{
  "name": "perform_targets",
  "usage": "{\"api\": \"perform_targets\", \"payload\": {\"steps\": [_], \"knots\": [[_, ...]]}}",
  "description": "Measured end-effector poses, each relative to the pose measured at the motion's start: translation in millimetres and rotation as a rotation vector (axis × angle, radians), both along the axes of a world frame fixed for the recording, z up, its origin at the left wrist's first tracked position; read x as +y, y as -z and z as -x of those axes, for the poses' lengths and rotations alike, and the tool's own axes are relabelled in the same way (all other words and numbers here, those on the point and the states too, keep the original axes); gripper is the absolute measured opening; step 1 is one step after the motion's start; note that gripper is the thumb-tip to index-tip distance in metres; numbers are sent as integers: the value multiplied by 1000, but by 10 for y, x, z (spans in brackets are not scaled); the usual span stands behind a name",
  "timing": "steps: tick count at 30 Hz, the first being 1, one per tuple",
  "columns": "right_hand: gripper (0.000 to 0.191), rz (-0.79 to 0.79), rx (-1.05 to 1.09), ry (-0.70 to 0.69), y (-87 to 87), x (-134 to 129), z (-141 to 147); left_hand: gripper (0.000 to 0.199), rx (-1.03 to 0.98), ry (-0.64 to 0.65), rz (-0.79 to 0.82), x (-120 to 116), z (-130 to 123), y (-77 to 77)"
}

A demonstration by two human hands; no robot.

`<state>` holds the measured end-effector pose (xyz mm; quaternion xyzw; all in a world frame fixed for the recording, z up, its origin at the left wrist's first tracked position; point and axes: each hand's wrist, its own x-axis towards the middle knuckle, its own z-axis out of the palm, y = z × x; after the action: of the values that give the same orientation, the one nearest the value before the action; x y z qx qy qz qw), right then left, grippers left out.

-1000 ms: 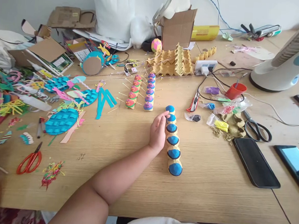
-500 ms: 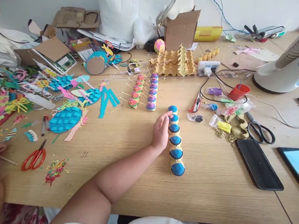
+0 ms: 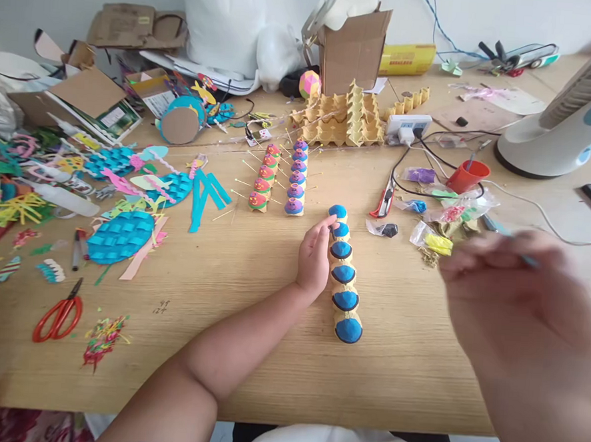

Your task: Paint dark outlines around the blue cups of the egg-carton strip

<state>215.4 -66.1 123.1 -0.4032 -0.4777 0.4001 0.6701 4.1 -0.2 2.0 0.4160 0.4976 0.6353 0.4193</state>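
Note:
A caterpillar-like strip of egg-carton cups (image 3: 344,273) with blue domes lies lengthwise in front of me, dark bands edging several domes. My left hand (image 3: 315,255) rests against its left side near the far end, fingers closed together at the second dome; a small dark bit shows by the fingertips. Raised and blurred at the right, my right hand (image 3: 512,274) has its fingers bent, with a thin bluish thing by them that I cannot make out. Two finished-looking strips, one red and green (image 3: 265,179), one purple (image 3: 297,178), stand farther back.
Orange-handled scissors (image 3: 58,318) and paper scraps (image 3: 105,339) lie at the left. Behind are egg trays (image 3: 336,120) and boxes. A red cutter (image 3: 385,198), clay packets (image 3: 438,244), an orange cup (image 3: 468,176), cables and a white fan (image 3: 545,143) occupy the right.
My right hand has come into view from the right, covering the black scissors and a phone. My left hand stays at the blue strip. The person's hand at the left edge has moved mostly away.

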Motion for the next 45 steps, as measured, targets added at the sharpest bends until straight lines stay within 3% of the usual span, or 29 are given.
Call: {"api": "perform_targets", "payload": {"steps": [1,3,8,12,18,22,27,34,45], "knots": [[16,63,117,-42,63,202,144,50,-1,2,-4,-2,4,-6],[19,139,86,-50,262,521,386,47,-16,18,-28,-4,7,-6],[18,-179,-511,-44,819,895,600,47,-121,49,-117,-7,4,24],[30,-316,-761,-40,1037,1008,534,50,-119,74,-106,-3,17,49],[34,-310,-877,-67,1116,1133,504,48,-64,106,-96,2,43,92],[29,-253,-828,-119,1136,1176,516,50,-50,126,-102,-29,47,52],[36,-240,-764,-116,1090,1158,508,45,-105,117,-114,-26,34,-3],[31,-271,-826,-87,1129,1195,502,51,-56,-65,-120,69,29,-6],[24,-261,-823,-102,1108,1170,495,37,-100,-131,-82,166,65,62]]}}
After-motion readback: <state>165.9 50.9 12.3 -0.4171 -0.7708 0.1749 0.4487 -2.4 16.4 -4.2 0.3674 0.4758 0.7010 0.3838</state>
